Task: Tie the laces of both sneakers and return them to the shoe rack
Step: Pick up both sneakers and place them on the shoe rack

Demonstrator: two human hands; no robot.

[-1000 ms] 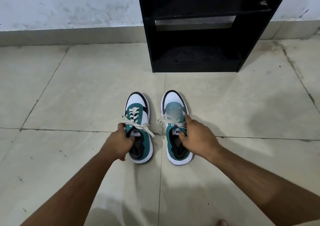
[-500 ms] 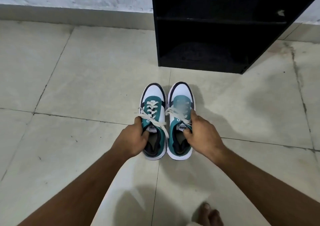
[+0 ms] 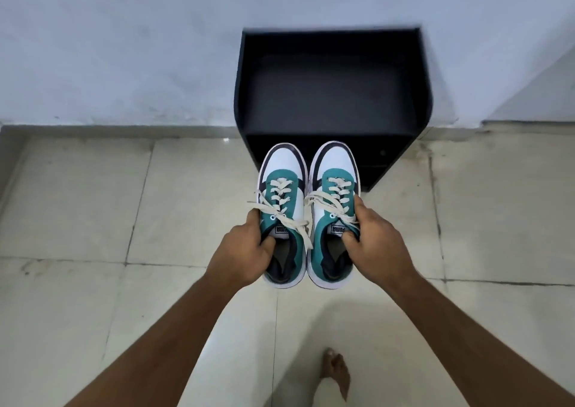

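Two white, teal and black sneakers with cream laces tied in bows hang side by side in the air, toes pointing away from me. My left hand (image 3: 245, 254) grips the left sneaker (image 3: 281, 195) at its collar, fingers inside the opening. My right hand (image 3: 378, 244) grips the right sneaker (image 3: 334, 188) the same way. Both toes overlap the front of the black shoe rack (image 3: 333, 89), which I see from above against the wall.
A pale wall (image 3: 124, 48) runs behind the rack, with a tiled skirting at its foot. Beige floor tiles (image 3: 77, 204) spread left and right. My bare foot (image 3: 336, 372) stands on the floor below the sneakers.
Both hands have lifted the sneakers off the floor and carried them forward towards the rack. My view has risen, so the rack's top now shows.
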